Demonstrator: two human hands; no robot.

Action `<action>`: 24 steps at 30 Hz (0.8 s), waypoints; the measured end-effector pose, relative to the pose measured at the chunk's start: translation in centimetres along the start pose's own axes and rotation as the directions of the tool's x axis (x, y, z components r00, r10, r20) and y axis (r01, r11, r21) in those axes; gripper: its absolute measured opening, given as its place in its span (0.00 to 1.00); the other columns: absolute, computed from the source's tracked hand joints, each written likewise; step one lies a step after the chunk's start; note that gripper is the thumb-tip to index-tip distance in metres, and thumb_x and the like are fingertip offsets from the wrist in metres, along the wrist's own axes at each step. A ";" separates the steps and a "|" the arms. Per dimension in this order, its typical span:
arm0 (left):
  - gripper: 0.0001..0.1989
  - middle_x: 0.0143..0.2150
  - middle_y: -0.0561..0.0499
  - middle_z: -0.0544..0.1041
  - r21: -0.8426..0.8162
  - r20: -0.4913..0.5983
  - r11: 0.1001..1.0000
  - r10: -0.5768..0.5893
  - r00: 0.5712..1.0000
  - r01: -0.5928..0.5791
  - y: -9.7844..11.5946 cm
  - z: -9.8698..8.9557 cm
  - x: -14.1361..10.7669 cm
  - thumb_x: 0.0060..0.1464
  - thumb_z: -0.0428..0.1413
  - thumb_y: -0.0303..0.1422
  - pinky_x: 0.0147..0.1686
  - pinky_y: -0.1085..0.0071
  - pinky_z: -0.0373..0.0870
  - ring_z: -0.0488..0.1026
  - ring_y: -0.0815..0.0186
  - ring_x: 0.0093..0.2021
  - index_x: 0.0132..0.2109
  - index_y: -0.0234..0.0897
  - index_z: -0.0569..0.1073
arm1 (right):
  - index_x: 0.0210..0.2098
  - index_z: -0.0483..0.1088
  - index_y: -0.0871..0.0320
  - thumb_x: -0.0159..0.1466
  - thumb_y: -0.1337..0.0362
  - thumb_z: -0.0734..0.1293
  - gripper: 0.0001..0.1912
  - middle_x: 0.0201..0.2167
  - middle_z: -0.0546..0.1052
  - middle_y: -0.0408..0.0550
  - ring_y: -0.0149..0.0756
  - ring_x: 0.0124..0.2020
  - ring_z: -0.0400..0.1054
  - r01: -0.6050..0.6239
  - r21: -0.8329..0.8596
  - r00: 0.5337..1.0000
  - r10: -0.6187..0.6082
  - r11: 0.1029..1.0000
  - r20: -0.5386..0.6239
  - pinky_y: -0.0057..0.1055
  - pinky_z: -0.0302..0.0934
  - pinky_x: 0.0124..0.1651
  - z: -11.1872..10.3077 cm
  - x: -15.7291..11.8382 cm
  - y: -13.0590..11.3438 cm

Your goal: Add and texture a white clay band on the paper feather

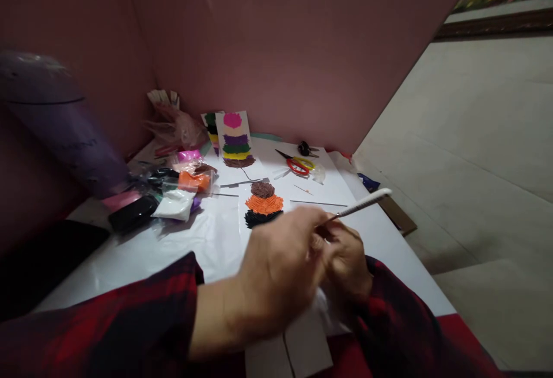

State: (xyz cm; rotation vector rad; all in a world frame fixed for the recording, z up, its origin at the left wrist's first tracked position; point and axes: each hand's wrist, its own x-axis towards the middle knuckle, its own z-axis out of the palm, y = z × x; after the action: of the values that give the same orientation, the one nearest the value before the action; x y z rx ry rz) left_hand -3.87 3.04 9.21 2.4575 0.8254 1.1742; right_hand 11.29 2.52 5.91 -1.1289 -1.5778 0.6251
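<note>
Beyond our nearer left hand (280, 260): tufted card (264, 204) is lying lengthwise away.
White-handled tool (360, 205): is jutting beside our right hand (348, 260); whose grip, we cannot tell.

My bare left hand (279, 263), knuckles up and fingers curled, partly hides my bare, curled right hand (352, 263); both red-and-black plaid-sleeved arms (129, 314) angle inward.

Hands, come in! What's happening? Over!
Left hand and right hand together, white-handled tool sticking out. Orange-banded picture lies beyond, left hand hiding its lower part.
</note>
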 end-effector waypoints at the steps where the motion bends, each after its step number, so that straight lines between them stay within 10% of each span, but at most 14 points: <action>1: 0.12 0.36 0.46 0.75 0.052 -0.026 0.994 -0.092 0.995 0.094 -0.4 -0.7 0.6 0.61 0.53 0.33 0.30 0.69 0.66 0.69 0.65 0.31 0.49 0.32 0.72 | 0.33 0.73 0.54 0.62 0.66 0.66 0.03 0.30 0.79 0.47 0.39 0.31 0.75 0.051 -0.015 0.999 -0.050 0.999 0.012 0.35 0.70 0.35 -0.1 -0.1 -0.2; 4: 0.07 0.27 0.53 0.72 0.025 0.161 1.000 0.002 0.987 -0.006 -1.3 -1.8 1.6 0.60 0.54 0.31 0.26 0.73 0.62 0.66 0.69 0.26 0.35 0.35 0.74 | 0.28 0.73 0.54 0.60 0.70 0.66 0.07 0.26 0.78 0.45 0.37 0.28 0.72 0.267 -0.108 0.962 -0.258 0.958 0.091 0.34 0.68 0.35 -0.4 -0.2 -0.9; 8: 0.13 0.23 0.55 0.68 -0.086 0.002 0.995 0.049 0.999 -0.048 -1.4 -2.4 1.4 0.61 0.51 0.25 0.24 0.76 0.59 0.62 0.73 0.23 0.27 0.34 0.70 | 0.28 0.73 0.55 0.64 0.65 0.67 0.08 0.24 0.75 0.44 0.34 0.26 0.68 0.213 -0.046 0.964 -0.202 0.976 0.171 0.32 0.65 0.31 -0.4 0.0 -1.2; 15: 0.12 0.21 0.54 0.72 -0.219 -0.128 0.954 -0.236 0.963 0.204 -2.1 -3.8 0.4 0.60 0.55 0.32 0.23 0.74 0.65 0.68 0.71 0.21 0.29 0.34 0.73 | 0.32 0.74 0.59 0.68 0.49 0.61 0.21 0.25 0.69 0.43 0.28 0.19 0.60 -0.222 0.136 0.969 0.203 0.966 0.139 0.25 0.58 0.19 0.4 0.0 -0.2; 24: 0.12 0.22 0.52 0.76 -0.529 -0.055 0.673 -0.635 0.771 0.517 -4.3 -2.9 -2.2 0.55 0.59 0.40 0.23 0.73 0.76 0.76 0.67 0.22 0.32 0.35 0.71 | 0.28 0.73 0.59 0.69 0.57 0.63 0.17 0.23 0.71 0.44 0.31 0.23 0.64 -0.101 -0.049 0.983 0.107 0.994 0.146 0.28 0.60 0.25 1.2 0.1 1.3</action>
State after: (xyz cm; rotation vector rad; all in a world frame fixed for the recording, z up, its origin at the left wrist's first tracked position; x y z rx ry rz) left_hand -8.80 5.15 7.64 1.4852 1.1075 1.2301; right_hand 10.59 3.30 4.51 -1.2250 -1.6727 0.7642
